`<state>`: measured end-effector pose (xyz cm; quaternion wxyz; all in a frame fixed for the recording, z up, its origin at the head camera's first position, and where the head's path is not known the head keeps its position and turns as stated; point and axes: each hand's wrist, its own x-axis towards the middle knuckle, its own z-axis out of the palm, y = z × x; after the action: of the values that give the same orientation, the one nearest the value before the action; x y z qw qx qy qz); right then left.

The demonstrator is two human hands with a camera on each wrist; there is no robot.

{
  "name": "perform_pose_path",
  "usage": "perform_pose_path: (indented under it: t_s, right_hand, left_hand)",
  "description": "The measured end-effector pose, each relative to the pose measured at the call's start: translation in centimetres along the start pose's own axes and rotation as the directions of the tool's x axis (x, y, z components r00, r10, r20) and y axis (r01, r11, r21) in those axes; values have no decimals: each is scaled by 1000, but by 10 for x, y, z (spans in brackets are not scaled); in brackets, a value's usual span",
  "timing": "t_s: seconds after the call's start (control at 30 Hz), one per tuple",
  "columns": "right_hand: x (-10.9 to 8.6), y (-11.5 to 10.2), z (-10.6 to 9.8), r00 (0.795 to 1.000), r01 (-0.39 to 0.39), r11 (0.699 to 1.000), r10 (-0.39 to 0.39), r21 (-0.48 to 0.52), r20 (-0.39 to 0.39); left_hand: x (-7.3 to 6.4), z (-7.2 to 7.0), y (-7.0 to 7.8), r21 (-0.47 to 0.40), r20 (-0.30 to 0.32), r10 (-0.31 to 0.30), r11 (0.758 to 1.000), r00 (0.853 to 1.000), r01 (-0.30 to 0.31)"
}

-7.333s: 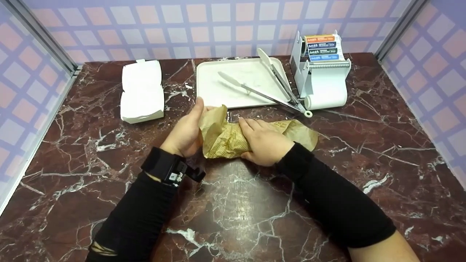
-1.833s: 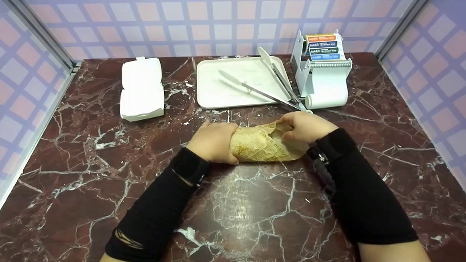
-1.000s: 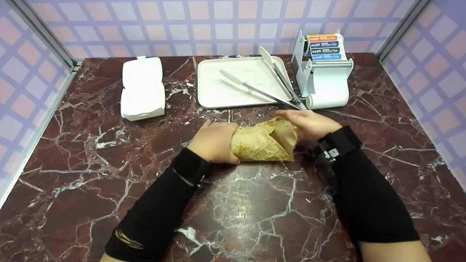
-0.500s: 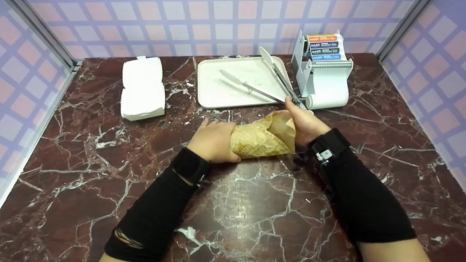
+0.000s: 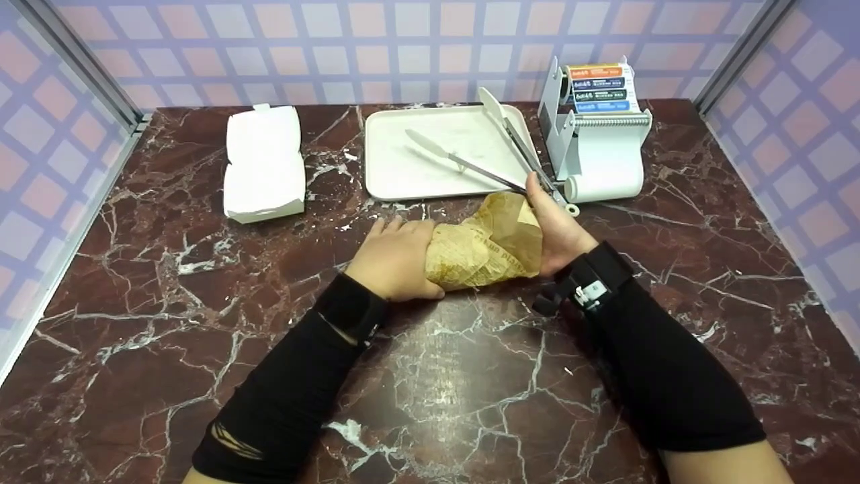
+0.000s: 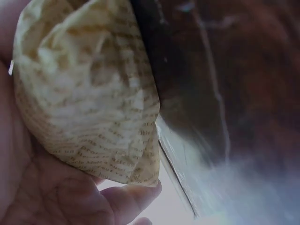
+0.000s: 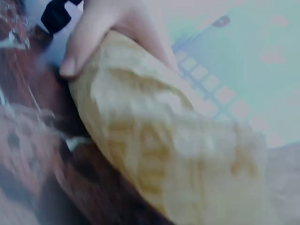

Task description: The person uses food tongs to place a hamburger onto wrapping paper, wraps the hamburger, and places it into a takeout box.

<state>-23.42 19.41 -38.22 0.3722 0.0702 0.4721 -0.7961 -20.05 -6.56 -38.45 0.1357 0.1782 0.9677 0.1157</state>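
A parcel (image 5: 463, 259) in printed tan wrapping paper lies in the middle of the table; its contents are hidden. My left hand (image 5: 396, 259) grips its left end, thumb on the near side and fingers on the far side. That hand (image 6: 56, 192) curves round the crumpled paper end in the left wrist view. At the right end a loose paper flap (image 5: 517, 235) stands up. My right hand (image 5: 557, 228) presses against this flap, thumb straight and raised, its other fingers mostly hidden behind the paper. In the right wrist view the parcel (image 7: 154, 140) is blurred.
A white tray (image 5: 396, 171) stands behind the parcel, with tongs (image 5: 484, 176) lying across it, handle end near my right hand. An open white box (image 5: 264, 181) is at the back left. A label-roll dispenser (image 5: 598, 134) stands at the back right.
My left hand moved onto the parcel's left end and stays there. My right hand shifted from the middle to the right end, let go its pinch and pushed the flap up and leftward.
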Motion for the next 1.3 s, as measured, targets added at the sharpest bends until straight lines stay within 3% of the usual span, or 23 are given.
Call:
perform_pose_path:
  t_s: [0.1, 0.2, 0.27, 0.5, 0.67, 0.8, 0.93, 1.13, 1.2, 1.3]
  right_hand:
    - [-3, 2, 9, 994, 25, 999, -22, -21, 105]
    - [-7, 4, 19, 975, 45, 997, -30, -62, 219]
    - [-10, 6, 26, 967, 56, 994, -29, -98, 254]
    - [-15, 17, 50, 967, 163, 942, -94, -293, 235]
    - [-15, 26, 60, 972, 215, 898, -158, -384, 175]
    - [-16, 30, 65, 966, 260, 838, -219, -480, 141]
    - [-18, 34, 70, 957, 287, 750, -251, -596, 145]
    - [-21, 41, 72, 953, 297, 702, -258, -647, 158]
    - [-21, 40, 70, 953, 294, 651, -259, -700, 160]
    - [-19, 35, 64, 948, 301, 534, -259, -790, 186]
  left_hand:
    - [0, 1, 2, 17, 4, 0, 1000, 1000, 0]
    - [0, 1, 4, 27, 7, -3, 1000, 1000, 3]
    - [0, 1, 5, 37, 11, -3, 999, 1000, 3]
    - [1, 1, 6, 61, 26, 1, 998, 1000, -3]
    - [0, 1, 6, 38, 26, -1, 999, 1000, 0]
    - [0, 2, 6, 6, 21, -1, 1000, 1000, 1]
    - [0, 3, 6, -14, 37, -1, 1000, 999, 2]
    - [-1, 2, 5, -7, 76, 14, 1000, 997, -13]
    - [-2, 2, 4, -28, 73, 14, 1000, 997, -11]
    - [-4, 1, 3, -70, 67, 1, 998, 998, 3]
